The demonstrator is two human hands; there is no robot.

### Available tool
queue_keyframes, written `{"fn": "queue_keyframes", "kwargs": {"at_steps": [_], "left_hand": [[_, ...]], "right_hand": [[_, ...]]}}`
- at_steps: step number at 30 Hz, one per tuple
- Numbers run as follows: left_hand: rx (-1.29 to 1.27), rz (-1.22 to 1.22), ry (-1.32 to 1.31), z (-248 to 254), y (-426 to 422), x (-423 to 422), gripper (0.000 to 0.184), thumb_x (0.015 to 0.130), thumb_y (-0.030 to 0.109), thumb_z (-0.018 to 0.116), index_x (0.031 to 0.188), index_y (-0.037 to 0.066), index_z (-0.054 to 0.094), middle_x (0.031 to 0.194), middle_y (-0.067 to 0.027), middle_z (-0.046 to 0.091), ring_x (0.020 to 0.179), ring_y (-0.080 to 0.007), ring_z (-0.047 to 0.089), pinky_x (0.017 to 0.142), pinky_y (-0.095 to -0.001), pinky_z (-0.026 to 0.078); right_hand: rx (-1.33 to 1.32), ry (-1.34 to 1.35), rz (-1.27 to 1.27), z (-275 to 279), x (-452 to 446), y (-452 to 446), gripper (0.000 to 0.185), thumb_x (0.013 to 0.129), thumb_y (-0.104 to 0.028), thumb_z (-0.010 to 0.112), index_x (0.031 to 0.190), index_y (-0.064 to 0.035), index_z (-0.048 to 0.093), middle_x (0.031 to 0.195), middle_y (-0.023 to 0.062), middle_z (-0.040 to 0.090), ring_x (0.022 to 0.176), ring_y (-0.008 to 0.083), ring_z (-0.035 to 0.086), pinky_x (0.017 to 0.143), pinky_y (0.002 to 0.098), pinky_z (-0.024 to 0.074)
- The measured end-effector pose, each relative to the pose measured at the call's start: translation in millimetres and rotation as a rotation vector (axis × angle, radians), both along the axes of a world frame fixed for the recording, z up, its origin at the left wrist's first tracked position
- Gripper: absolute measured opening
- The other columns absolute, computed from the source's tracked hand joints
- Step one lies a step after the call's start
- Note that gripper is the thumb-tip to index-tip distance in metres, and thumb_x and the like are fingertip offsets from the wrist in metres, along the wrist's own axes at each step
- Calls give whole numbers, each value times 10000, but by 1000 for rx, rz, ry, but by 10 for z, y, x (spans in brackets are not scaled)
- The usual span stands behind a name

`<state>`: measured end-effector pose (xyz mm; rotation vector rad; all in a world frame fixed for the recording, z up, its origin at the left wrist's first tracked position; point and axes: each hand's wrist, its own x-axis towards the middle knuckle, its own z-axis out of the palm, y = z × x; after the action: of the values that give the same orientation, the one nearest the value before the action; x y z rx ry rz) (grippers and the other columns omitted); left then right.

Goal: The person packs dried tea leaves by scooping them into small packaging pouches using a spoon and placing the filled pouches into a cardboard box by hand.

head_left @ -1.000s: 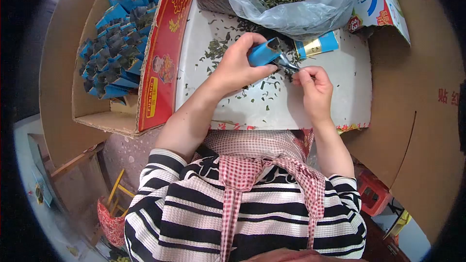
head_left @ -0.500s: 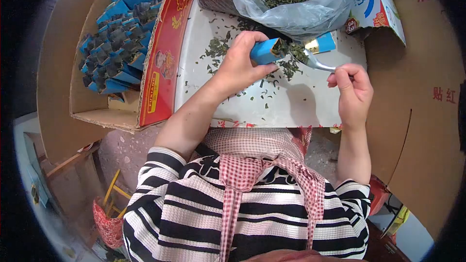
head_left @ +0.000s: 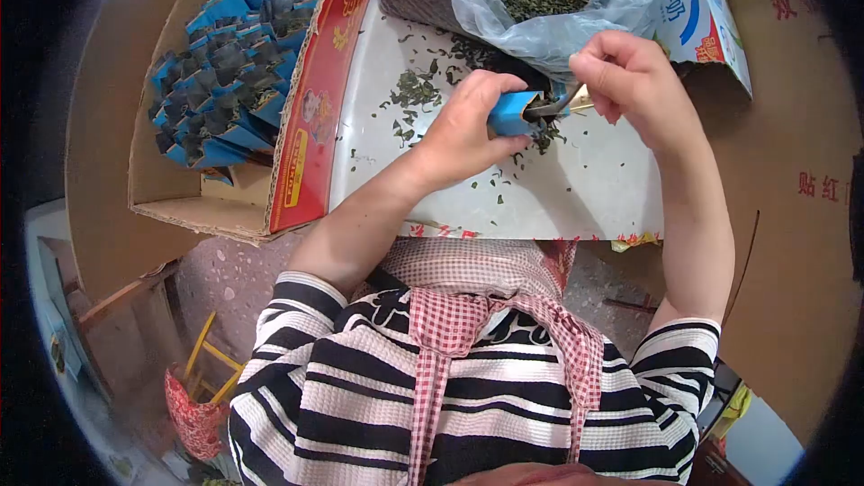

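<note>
My left hand point(head_left: 463, 126) grips a small blue packet point(head_left: 508, 114), tilted on its side with its open mouth to the right. Between the fingers of my right hand point(head_left: 634, 90) is the handle of a metal spoon point(head_left: 545, 112). The spoon's bowl end is at the packet's mouth, apparently inside it. Dark green dried leaves, looking like tea point(head_left: 544, 137), lie just below the mouth. Behind my right hand, another blue and gold packet point(head_left: 579, 101) is mostly hidden. Beyond both hands, a clear plastic bag point(head_left: 508, 33) holds a mass of the same leaves.
A cardboard box with a red side point(head_left: 315, 108) stands at the left, packed with several upright blue packets point(head_left: 220, 81). Loose leaves point(head_left: 414, 90) are scattered over the white work surface point(head_left: 432, 202). A printed milk carton point(head_left: 711, 13) and brown cardboard point(head_left: 792, 144) border the right side.
My right hand has moved up and tipped the spoon, bringing its bowl to the packet's mouth. My left hand and packet have shifted slightly right. Fewer leaves show beside the packet.
</note>
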<state>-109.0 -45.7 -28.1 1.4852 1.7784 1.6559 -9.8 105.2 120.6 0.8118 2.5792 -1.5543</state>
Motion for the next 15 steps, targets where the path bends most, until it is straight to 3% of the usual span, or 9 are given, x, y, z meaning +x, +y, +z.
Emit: {"fn": "queue_keyframes", "kwargs": {"at_steps": [5,7,12,15], "left_hand": [[-48,-4,-111,53,-23,-9,592,645,70,804,1168,35,526,1065,-118,522,1036,-263,536,915,-338,439],[-49,3,-153,45,-16,-6,583,648,66,801,1161,34,527,1066,-116,521,1033,-259,537,906,-336,444],[-29,3,-94,0,-5,-3,561,647,54,793,1141,31,528,1063,-115,521,1020,-258,541,891,-331,449],[-17,-1,-91,-11,-10,5,557,650,62,785,1141,25,526,1062,-117,521,1011,-258,541,886,-334,448]], "right_hand": [[-124,69,-41,166,4,126,200,877,-205,624,735,-93,541,591,-49,489,477,20,432,426,185,323],[-64,124,-87,209,33,113,213,862,-238,647,734,-85,572,533,-30,497,441,40,425,410,193,318],[-70,133,-131,-7,-1,-5,200,866,-225,641,740,-85,574,567,-33,527,476,36,460,433,193,346],[97,115,-58,-198,-36,-128,177,881,-199,636,785,-63,576,597,-33,538,496,32,473,445,191,369]]}}
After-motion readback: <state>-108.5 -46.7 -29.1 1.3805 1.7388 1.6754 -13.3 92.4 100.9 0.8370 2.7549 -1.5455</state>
